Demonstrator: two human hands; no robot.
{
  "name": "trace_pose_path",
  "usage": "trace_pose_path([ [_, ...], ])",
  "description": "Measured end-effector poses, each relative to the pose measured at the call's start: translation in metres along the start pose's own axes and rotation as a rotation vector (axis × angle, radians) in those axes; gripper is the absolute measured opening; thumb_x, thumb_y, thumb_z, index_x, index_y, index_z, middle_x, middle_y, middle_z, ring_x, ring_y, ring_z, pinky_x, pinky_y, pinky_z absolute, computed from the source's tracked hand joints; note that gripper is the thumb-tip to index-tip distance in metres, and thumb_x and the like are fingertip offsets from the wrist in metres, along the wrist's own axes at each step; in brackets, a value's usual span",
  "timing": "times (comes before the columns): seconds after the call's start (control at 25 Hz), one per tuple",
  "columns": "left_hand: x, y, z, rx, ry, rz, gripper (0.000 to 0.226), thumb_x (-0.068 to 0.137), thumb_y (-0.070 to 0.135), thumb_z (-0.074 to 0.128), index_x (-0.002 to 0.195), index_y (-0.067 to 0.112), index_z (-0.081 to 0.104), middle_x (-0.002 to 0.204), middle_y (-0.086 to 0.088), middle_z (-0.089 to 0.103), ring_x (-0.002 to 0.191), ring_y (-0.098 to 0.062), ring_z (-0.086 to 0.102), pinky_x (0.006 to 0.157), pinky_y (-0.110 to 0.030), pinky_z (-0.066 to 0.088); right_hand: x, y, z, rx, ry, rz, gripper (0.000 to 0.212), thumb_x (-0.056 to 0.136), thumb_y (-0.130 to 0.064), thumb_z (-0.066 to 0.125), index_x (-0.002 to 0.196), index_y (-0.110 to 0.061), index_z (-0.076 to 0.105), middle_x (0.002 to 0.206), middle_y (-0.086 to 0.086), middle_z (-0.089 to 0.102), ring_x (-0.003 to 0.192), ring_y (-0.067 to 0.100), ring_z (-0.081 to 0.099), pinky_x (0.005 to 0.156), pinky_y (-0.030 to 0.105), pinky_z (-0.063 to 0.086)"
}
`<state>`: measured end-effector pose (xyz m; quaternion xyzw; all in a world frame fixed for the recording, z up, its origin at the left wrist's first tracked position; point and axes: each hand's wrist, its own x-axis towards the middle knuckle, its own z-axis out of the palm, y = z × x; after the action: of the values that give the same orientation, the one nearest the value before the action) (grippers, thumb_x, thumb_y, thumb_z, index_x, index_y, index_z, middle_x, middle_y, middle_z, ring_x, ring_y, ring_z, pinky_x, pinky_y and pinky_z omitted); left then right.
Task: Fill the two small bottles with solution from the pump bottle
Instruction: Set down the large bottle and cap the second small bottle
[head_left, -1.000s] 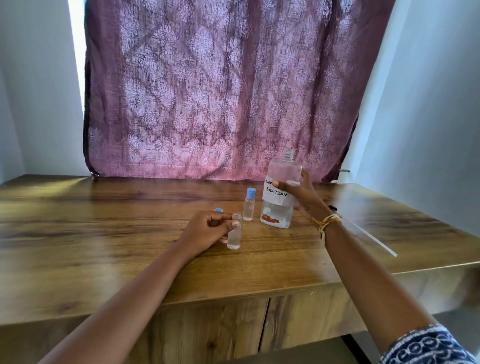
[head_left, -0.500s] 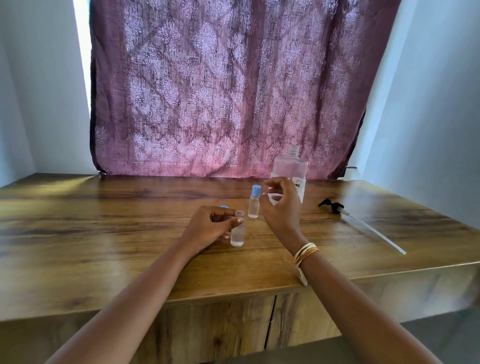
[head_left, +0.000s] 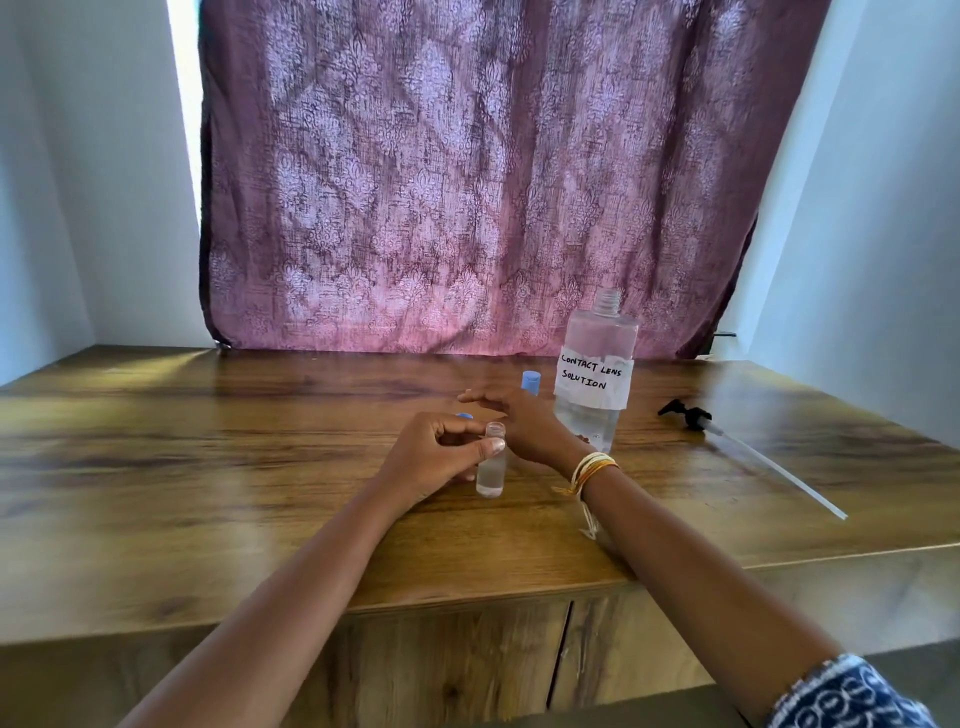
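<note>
Pinching uncapped small bottle (head_left: 490, 462) upright on table (head_left: 208, 467) with left hand (head_left: 436, 457); right hand (head_left: 511, 421) open, empty, reaching across toward loose blue cap (head_left: 464, 416). Risked knocking capped second bottle (head_left: 531, 383) or open pump bottle (head_left: 595, 374) just beside wrist, spilling solution.

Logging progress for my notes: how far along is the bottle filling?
Done: the pump is off and on the table; the open small bottle, held by the left hand, holds liquid. In hand: the right hand reaches toward its loose blue cap. Left: the capped small bottle still needs filling.
</note>
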<state>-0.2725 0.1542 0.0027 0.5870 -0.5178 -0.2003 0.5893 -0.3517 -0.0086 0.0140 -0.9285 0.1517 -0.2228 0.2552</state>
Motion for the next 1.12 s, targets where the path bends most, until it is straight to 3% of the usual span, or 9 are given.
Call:
trace_pose_path([
  [0.12,0.001,0.0,0.001,0.012,0.005,-0.007,0.015,0.083,0.016,0.074,0.097,0.022,0.076,0.093,-0.013,0.077,0.085,-0.038,0.072,0.077,-0.049,0.061,0.005,-0.003,0.008,-0.129,-0.069,-0.046,0.035,0.086,-0.027,0.068,0.12,-0.025,0.064,0.125,-0.002,0.067,0.113,0.01,0.061,0.099,0.03,0.048],
  [0.28,0.002,-0.001,0.0,0.037,0.012,-0.021,0.016,0.082,0.018,0.075,0.097,0.023,0.075,0.095,-0.01,0.077,0.084,-0.037,0.072,0.077,-0.048,0.061,-0.001,-0.002,0.008,-0.109,0.017,-0.064,0.016,0.083,-0.017,0.07,0.099,-0.013,0.073,0.091,-0.004,0.072,0.076,0.001,0.062,0.07,0.017,0.045],
  [0.44,0.001,0.001,0.0,0.032,0.003,-0.014,0.013,0.082,0.018,0.074,0.092,0.027,0.076,0.095,-0.006,0.077,0.079,-0.026,0.073,0.071,-0.04,0.061,-0.018,0.01,0.001,0.116,0.127,0.016,0.022,0.089,-0.009,0.063,0.109,-0.011,0.071,0.092,0.002,0.072,0.079,0.006,0.065,0.068,0.011,0.048],
  [0.52,0.0,0.001,0.001,0.009,0.0,-0.01,0.015,0.082,0.017,0.074,0.087,0.031,0.076,0.094,-0.007,0.077,0.077,-0.019,0.073,0.066,-0.032,0.061,-0.028,0.004,0.0,0.333,0.202,0.043,0.022,0.094,-0.004,0.056,0.113,-0.002,0.066,0.084,0.004,0.066,0.074,0.01,0.065,0.067,0.016,0.053],
  [0.72,0.001,0.003,0.002,-0.009,-0.005,-0.028,0.02,0.083,0.015,0.074,0.083,0.035,0.076,0.089,0.004,0.078,0.077,-0.014,0.074,0.065,-0.026,0.062,-0.041,-0.011,-0.007,0.855,0.351,0.071,0.015,0.085,0.004,0.066,0.099,-0.003,0.066,0.086,0.005,0.064,0.076,0.015,0.067,0.072,0.025,0.059],
  [0.88,0.001,0.002,0.003,-0.005,0.003,-0.036,0.018,0.083,0.017,0.074,0.081,0.035,0.077,0.088,-0.002,0.079,0.078,-0.019,0.074,0.071,-0.034,0.062,-0.043,-0.014,-0.007,1.038,0.318,-0.003,0.021,0.083,0.009,0.064,0.092,-0.01,0.062,0.091,0.009,0.07,0.091,0.025,0.067,0.08,0.031,0.057],
  [1.0,0.002,0.001,0.002,-0.01,-0.002,-0.041,0.016,0.083,0.018,0.074,0.086,0.034,0.077,0.09,-0.003,0.079,0.082,-0.023,0.075,0.076,-0.039,0.062,-0.045,-0.017,-0.01,1.119,0.227,-0.029,0.033,0.081,0.001,0.066,0.108,-0.018,0.066,0.097,0.005,0.073,0.093,0.02,0.068,0.078,0.026,0.055],
  [1.12,0.002,0.0,0.003,-0.009,0.008,-0.044,0.017,0.082,0.018,0.075,0.085,0.035,0.076,0.092,-0.007,0.078,0.089,-0.032,0.073,0.079,-0.043,0.061,-0.045,-0.014,-0.01,1.132,0.105,-0.082,0.044,0.071,-0.017,0.078,0.114,-0.014,0.069,0.113,0.013,0.07,0.102,0.021,0.067,0.088,0.028,0.054],
])
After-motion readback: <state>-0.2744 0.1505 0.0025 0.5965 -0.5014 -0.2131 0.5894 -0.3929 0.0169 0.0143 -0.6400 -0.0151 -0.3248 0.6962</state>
